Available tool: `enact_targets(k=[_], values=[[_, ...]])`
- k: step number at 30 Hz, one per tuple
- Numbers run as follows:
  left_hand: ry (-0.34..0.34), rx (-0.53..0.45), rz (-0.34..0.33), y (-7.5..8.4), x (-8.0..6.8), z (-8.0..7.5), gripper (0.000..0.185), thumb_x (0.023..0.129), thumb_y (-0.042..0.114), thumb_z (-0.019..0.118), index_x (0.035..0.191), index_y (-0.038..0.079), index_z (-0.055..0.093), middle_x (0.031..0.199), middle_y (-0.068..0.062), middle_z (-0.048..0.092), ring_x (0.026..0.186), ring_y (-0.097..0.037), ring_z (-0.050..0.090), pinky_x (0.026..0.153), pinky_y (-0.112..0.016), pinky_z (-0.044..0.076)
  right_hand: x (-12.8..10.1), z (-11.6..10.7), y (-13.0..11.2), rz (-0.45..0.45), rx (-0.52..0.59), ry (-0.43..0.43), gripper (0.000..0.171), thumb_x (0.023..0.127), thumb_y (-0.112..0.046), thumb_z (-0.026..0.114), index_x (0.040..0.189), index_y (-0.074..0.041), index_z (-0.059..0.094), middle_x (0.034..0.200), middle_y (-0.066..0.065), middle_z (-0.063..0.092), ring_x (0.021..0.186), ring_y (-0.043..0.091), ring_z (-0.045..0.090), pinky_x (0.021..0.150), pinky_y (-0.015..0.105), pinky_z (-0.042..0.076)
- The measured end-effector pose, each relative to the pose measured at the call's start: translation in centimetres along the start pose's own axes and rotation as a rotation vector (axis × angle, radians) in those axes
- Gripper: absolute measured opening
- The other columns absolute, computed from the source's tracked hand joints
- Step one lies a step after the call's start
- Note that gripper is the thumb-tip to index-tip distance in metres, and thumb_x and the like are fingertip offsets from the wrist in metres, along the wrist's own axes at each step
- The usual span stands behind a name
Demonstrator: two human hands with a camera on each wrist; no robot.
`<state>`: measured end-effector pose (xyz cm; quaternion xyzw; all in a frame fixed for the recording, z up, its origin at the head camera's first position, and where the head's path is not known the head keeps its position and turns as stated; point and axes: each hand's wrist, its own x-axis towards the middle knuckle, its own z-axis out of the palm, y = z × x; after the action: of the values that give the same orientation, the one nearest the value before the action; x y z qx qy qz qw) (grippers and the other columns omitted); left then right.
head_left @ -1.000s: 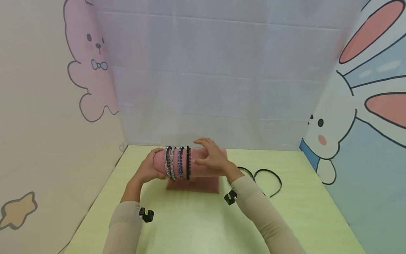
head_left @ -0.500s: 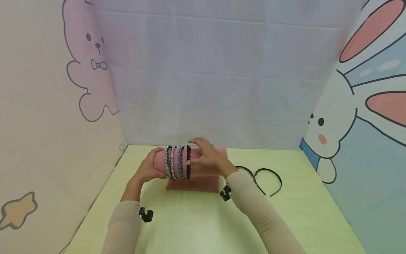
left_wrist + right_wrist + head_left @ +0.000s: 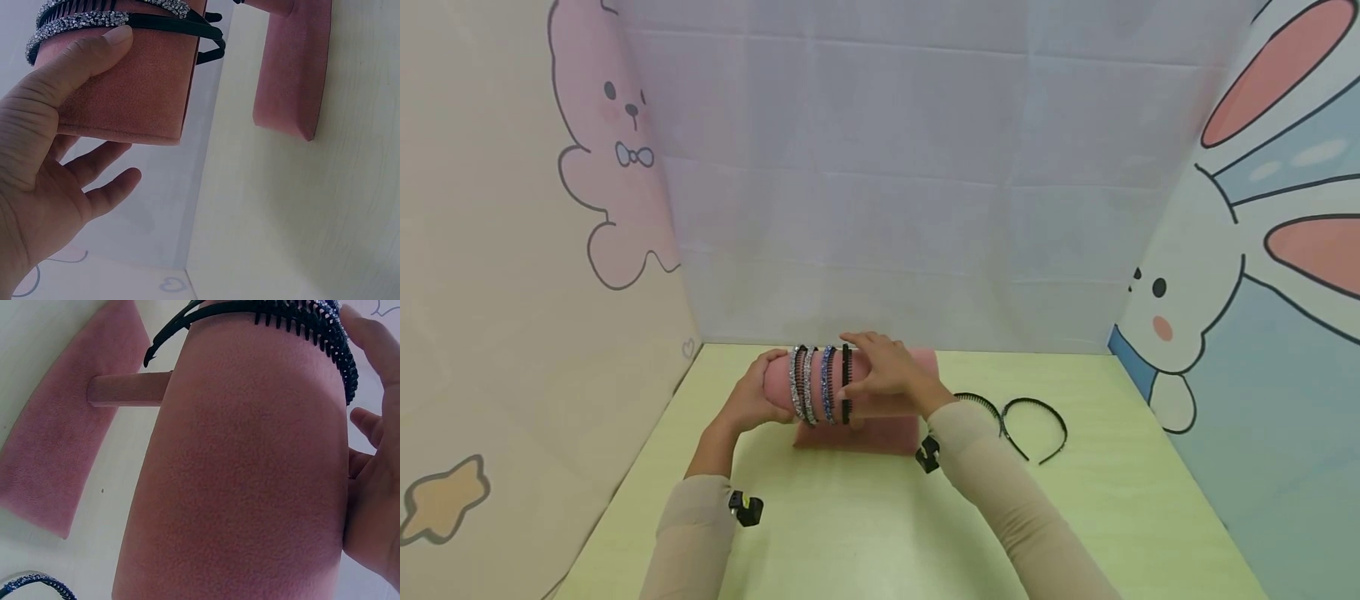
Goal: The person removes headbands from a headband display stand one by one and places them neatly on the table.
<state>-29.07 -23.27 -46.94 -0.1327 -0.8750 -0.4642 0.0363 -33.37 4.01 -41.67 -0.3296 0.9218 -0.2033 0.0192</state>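
A pink plush headband stand point(image 3: 880, 405) has a thick roll on a post above its flat base point(image 3: 865, 436). My left hand point(image 3: 752, 393) holds the roll's left end, the thumb lying by a silver sparkly headband point(image 3: 87, 23). Another silver headband point(image 3: 808, 385) and a blue glittery headband point(image 3: 827, 385) sit beside it on the roll. A black toothed headband point(image 3: 846, 367) is rightmost. Over the roll's right half lies my right hand point(image 3: 891, 371), its thumb point(image 3: 375, 344) reaching the black headband's edge with fingers spread; some fingertips are hidden behind the roll.
Two dark headbands lie on the pale table to the right: one toothed headband point(image 3: 981, 400) partly behind my right forearm, and another headband point(image 3: 1063, 425) beside it. A pale curtain point(image 3: 880, 208) hangs behind, with cartoon-printed walls at both sides.
My right hand has moved left along the roll and slightly down, so its thumb and fingers have come to the black headband. The left hand has stayed at the roll's end.
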Motion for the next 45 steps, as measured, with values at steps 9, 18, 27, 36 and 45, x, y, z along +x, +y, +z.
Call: enact_targets(k=[9,18,27,36,45], values=[[0.010,0.015,-0.002,-0.11,0.14,0.06,0.113,0.046,0.008,0.092,0.140,0.020,0.031,0.130,-0.011,0.043,0.106,-0.031,0.048,0.083,-0.048,0.044,0.44,-0.10,-0.59,0.033,-0.116,-0.060,0.105,0.064,-0.070,0.066,0.148,-0.025,0.022,0.145,0.006,0.033,0.130,0.028,0.029,0.102,0.051,0.022],[0.005,-0.002,0.005,-0.18,0.14,0.11,0.113,0.046,0.008,0.092,0.140,0.020,0.031,0.130,-0.011,0.043,0.107,-0.032,0.048,0.084,-0.047,0.044,0.62,0.29,-0.76,0.063,-0.188,-0.079,0.111,0.059,-0.073,0.067,0.148,-0.025,0.020,0.141,0.005,0.038,0.128,0.028,0.031,0.102,0.051,0.021],[0.006,0.006,0.005,-0.19,0.02,0.15,0.113,0.046,0.007,0.092,0.140,0.019,0.030,0.130,-0.012,0.042,0.107,-0.032,0.047,0.085,-0.048,0.043,0.57,0.44,-0.85,0.066,-0.233,-0.087,0.113,0.059,-0.075,0.065,0.149,-0.024,0.018,0.141,0.005,0.039,0.127,0.028,0.032,0.101,0.051,0.023],[0.011,-0.001,0.008,-0.09,0.09,0.37,0.112,0.046,0.006,0.092,0.140,0.020,0.031,0.131,-0.009,0.043,0.110,-0.030,0.047,0.087,-0.048,0.042,0.09,0.01,-0.94,0.078,-0.245,-0.094,0.110,0.060,-0.070,0.069,0.148,-0.024,0.020,0.141,0.005,0.038,0.125,0.026,0.034,0.099,0.049,0.027],[0.014,-0.003,-0.011,-0.09,-0.05,0.09,0.112,0.046,0.005,0.091,0.139,0.021,0.032,0.130,-0.008,0.043,0.109,-0.030,0.047,0.087,-0.048,0.042,0.29,0.17,-0.96,0.080,-0.243,-0.084,0.108,0.060,-0.070,0.068,0.147,-0.025,0.021,0.138,0.005,0.041,0.121,0.025,0.036,0.097,0.047,0.030]])
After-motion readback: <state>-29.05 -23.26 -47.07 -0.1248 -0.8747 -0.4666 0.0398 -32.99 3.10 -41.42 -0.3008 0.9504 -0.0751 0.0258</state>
